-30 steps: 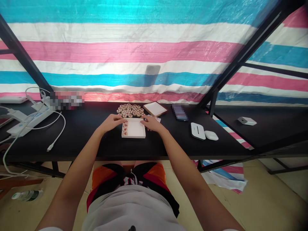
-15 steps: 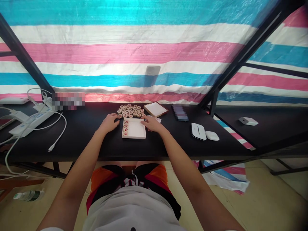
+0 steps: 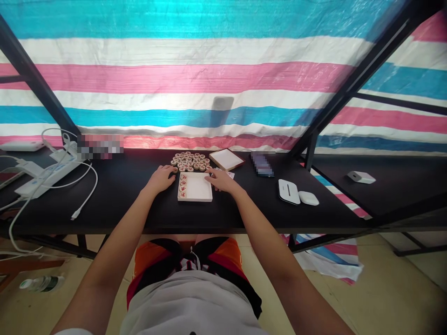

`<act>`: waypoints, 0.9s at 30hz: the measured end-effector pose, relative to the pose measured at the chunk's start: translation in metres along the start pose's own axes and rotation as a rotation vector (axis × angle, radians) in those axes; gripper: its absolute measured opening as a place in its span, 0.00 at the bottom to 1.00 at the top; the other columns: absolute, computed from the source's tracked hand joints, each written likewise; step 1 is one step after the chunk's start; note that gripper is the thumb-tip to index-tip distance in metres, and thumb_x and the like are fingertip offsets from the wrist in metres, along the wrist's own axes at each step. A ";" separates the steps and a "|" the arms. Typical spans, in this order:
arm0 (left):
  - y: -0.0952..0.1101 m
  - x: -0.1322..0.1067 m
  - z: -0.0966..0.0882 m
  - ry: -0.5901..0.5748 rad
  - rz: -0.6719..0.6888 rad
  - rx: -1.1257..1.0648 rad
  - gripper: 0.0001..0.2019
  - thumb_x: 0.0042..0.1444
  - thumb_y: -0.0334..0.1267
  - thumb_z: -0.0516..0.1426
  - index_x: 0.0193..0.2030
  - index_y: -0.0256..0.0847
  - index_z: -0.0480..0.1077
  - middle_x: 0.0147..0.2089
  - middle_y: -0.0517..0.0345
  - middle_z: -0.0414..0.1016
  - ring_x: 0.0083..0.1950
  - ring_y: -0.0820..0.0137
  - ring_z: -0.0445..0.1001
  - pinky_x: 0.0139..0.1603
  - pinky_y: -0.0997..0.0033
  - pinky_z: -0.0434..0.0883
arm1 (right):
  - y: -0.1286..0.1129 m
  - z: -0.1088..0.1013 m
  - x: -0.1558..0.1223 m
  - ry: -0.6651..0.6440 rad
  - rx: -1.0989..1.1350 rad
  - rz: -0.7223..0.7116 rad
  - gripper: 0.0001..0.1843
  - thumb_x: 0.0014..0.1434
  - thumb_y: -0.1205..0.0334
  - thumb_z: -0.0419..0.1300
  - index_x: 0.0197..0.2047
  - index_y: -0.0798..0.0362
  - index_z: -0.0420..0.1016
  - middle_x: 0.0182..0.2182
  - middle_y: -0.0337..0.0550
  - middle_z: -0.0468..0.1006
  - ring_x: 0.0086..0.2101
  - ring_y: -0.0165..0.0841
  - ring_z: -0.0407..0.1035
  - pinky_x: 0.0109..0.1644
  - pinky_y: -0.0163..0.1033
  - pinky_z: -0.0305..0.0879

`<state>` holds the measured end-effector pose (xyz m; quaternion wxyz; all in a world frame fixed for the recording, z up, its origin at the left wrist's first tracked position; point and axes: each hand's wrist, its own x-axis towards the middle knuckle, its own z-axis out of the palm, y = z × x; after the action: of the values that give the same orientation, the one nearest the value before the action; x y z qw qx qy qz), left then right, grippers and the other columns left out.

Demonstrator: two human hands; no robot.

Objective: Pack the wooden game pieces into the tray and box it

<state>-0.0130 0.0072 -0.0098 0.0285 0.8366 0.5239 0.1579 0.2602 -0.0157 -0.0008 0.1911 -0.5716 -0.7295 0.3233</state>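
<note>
A shallow white box (image 3: pixel 200 188) lies on the black table (image 3: pixel 122 200) in front of me, with three round wooden pieces (image 3: pixel 182 184) lined up along its left side. Behind it lies a pile of several more round pieces (image 3: pixel 190 161). My left hand (image 3: pixel 161 179) rests just left of the box, its fingers curled at the near left edge of the pile; what they pinch is hidden. My right hand (image 3: pixel 221 180) lies at the box's far right corner with fingers stretched out, touching the rim.
The box lid (image 3: pixel 226 159) lies behind on the right, beside a phone (image 3: pixel 261 164). Two white devices (image 3: pixel 288 190) (image 3: pixel 308 197) sit further right. A power strip (image 3: pixel 45 174) with white cables (image 3: pixel 84 195) fills the left. A striped tarp hangs behind.
My left hand has drawn back from the box's far left corner to the left side of the pile. The right hand has stayed at the box's corner.
</note>
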 end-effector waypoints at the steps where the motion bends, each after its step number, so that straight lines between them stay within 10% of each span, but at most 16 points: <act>1: 0.000 0.000 0.000 0.011 -0.017 -0.002 0.17 0.58 0.38 0.51 0.52 0.41 0.70 0.55 0.51 0.72 0.54 0.57 0.67 0.55 0.59 0.64 | 0.000 0.000 0.000 -0.001 -0.001 0.002 0.16 0.63 0.59 0.52 0.53 0.51 0.67 0.28 0.38 0.74 0.18 0.23 0.65 0.17 0.26 0.58; 18: 0.011 -0.005 -0.010 0.061 -0.136 -0.042 0.11 0.58 0.42 0.53 0.44 0.44 0.71 0.40 0.51 0.71 0.45 0.58 0.69 0.43 0.63 0.67 | -0.002 0.000 0.000 -0.012 0.000 0.021 0.15 0.63 0.61 0.52 0.53 0.51 0.67 0.28 0.38 0.75 0.17 0.22 0.64 0.16 0.25 0.58; 27: 0.036 -0.005 -0.012 0.186 0.147 -0.148 0.10 0.58 0.40 0.54 0.42 0.42 0.73 0.43 0.53 0.73 0.48 0.62 0.67 0.53 0.63 0.65 | -0.003 -0.001 -0.001 0.000 -0.001 0.007 0.14 0.63 0.60 0.52 0.52 0.50 0.68 0.28 0.37 0.74 0.18 0.22 0.65 0.16 0.25 0.58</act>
<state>0.0131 -0.0146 0.0079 0.0299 0.8500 0.4484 0.2748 0.2588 -0.0171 0.0024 0.1898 -0.5742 -0.7277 0.3237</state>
